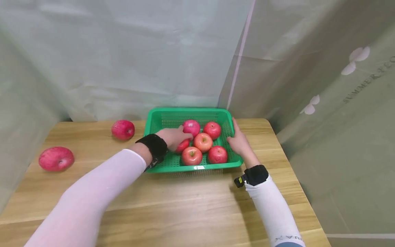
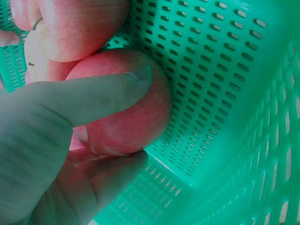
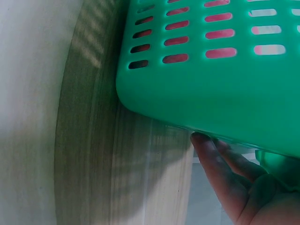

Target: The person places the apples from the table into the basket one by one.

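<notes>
A green plastic basket [image 1: 192, 168] with slotted walls stands on the wooden table with several red apples inside. My left hand [image 1: 173, 137] reaches over its left side and grips a red apple [image 2: 126, 112], thumb across the top and fingers underneath. In the head view that hand partly covers the held apple, close to a pinker apple [image 1: 191, 127]. On the basket's right side, my right hand [image 1: 240, 140] holds the rim, thumb over the inner edge. Fingertips of that hand touch the basket's outer surface in the right wrist view.
Two more apples lie on the table left of the basket: one apple [image 1: 123, 130] near the back edge, another apple [image 1: 56, 159] farther left. Pale curtains [image 1: 129, 61] hang behind and at both sides of the wooden table [image 1: 179, 212].
</notes>
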A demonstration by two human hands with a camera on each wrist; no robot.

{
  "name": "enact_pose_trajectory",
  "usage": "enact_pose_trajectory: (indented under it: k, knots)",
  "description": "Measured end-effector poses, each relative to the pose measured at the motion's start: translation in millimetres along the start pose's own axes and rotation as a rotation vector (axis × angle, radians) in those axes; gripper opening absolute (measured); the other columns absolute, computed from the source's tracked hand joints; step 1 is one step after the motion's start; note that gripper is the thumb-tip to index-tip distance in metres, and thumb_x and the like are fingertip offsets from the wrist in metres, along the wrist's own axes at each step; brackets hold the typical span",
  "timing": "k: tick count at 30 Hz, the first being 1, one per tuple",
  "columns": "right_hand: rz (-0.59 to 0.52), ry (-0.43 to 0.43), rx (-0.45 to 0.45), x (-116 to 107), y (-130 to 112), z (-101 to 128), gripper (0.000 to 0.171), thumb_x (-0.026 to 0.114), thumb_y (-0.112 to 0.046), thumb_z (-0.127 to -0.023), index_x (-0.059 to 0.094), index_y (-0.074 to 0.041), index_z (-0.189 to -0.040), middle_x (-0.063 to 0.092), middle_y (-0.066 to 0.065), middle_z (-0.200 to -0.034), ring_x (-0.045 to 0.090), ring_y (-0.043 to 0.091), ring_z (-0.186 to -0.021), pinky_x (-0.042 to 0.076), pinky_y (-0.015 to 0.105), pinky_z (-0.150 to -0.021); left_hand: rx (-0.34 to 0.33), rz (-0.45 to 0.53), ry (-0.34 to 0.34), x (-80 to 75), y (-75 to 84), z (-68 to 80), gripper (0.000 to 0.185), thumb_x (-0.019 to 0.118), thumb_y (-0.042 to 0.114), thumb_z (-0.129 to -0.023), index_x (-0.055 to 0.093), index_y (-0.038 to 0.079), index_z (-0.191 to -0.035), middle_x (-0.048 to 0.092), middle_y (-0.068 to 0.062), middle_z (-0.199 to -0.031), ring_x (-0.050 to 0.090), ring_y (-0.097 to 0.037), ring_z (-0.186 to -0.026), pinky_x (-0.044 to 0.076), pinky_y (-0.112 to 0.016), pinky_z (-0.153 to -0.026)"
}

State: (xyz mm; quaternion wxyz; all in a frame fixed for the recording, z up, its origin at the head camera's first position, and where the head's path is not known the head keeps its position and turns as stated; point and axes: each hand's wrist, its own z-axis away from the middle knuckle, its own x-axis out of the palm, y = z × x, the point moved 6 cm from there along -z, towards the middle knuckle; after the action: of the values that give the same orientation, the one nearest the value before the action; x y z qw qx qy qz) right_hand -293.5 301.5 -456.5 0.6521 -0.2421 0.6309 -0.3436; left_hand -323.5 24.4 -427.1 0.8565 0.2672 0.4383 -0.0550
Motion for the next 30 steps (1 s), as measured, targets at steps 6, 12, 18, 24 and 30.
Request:
enact_pose_trajectory:
  k: [6,12,18,24,30]
  knots:
    - [-0.012,-0.004,-0.001,-1,-2,-1,0.092,0.053,-0.007,-0.100,0.004,-0.032,-0.174,0.043,0.028,-0.161,0.054,0.046,-0.132,0.051,0.061,-0.097,0.033,-0.043,0.011,-1.2,0.4,-2.7,0.081,0.053,0.050,-0.105,0.028,0.004,-0.167,0.048,-0.023,-0.157,0.057,-0.039,-0.122,0.051,-0.049,-0.098]
    - [0.006,-0.003,0.010,-6,1,-1,0.091,0.054,-0.008,-0.101,0.005,-0.031,-0.174,0.041,0.027,-0.163,0.051,0.048,-0.135,0.049,0.065,-0.101,0.196,-0.277,0.007,-4.2,15.7,1.8,0.065,0.079,0.023,-0.094,0.052,0.026,-0.154,0.044,-0.029,-0.158,0.054,-0.043,-0.131,0.052,-0.057,-0.102]
    - [0.006,-0.005,0.009,-6,2,-2,0.091,0.053,-0.007,-0.101,0.005,-0.030,-0.174,0.039,0.027,-0.164,0.050,0.048,-0.137,0.048,0.066,-0.101,0.253,-0.351,0.006,-4.7,21.3,2.1,0.065,0.079,0.018,-0.093,0.057,0.028,-0.153,0.053,-0.026,-0.149,0.054,-0.040,-0.130,0.051,-0.059,-0.104]
    - [0.011,0.001,0.010,-7,2,-5,0.091,0.054,-0.007,-0.101,0.005,-0.030,-0.174,0.040,0.027,-0.164,0.050,0.048,-0.137,0.049,0.066,-0.102,0.271,-0.395,0.001,-7.2,22.1,-3.4,0.067,0.079,0.023,-0.094,0.055,0.031,-0.156,0.065,-0.014,-0.126,0.059,-0.033,-0.116,0.052,-0.052,-0.101]
    - [0.017,0.007,0.009,-8,1,-5,0.091,0.055,-0.007,-0.100,0.006,-0.027,-0.174,0.042,0.028,-0.162,0.052,0.048,-0.135,0.049,0.066,-0.100,0.207,-0.368,-0.025,-11.5,17.3,-6.3,0.087,0.082,0.025,-0.091,0.040,0.039,-0.166,0.065,-0.012,-0.123,0.060,-0.030,-0.110,0.053,-0.043,-0.091]
